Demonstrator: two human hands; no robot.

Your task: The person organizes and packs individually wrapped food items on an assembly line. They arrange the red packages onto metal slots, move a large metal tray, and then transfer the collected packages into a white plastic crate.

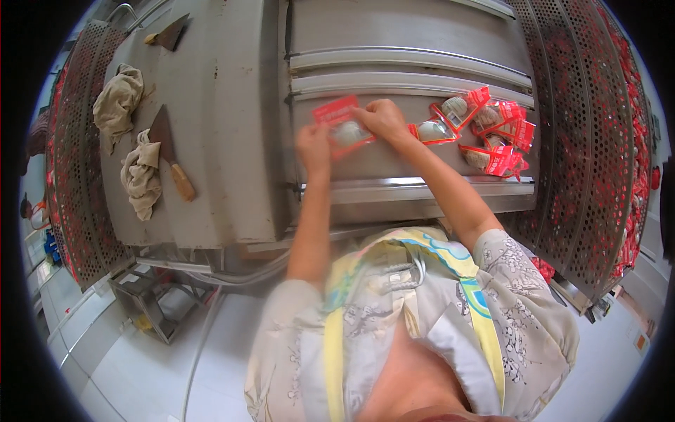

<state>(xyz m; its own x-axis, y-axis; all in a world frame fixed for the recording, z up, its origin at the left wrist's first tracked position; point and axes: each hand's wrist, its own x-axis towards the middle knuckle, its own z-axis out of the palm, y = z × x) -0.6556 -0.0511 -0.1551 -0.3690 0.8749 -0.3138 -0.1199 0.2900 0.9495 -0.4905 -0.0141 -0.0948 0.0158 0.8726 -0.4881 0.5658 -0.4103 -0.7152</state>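
Between my hands is a red-edged clear plastic packet (347,133) with a pale, rounded, egg-like item inside. My left hand (314,146), slightly blurred, is closed on the packet's left edge. At its upper right edge, my right hand (383,118) pinches it with thumb and fingers. Just right of that hand lies a similar packet (434,131), partly covered by my wrist. Beyond it, another packet (455,109) leans up to the right. Several more, such as this packet (492,160), overlap in a loose pile at the right end of the metal surface.
Metal rails (415,86) cross the worktop. On the left steel panel (232,126) lie two crumpled cloths (118,97), a wooden-handled scraper (169,151) and another scraper (169,35). A perforated metal bin (583,141) holding red packets stands at the right, a perforated wall (81,155) at the left.
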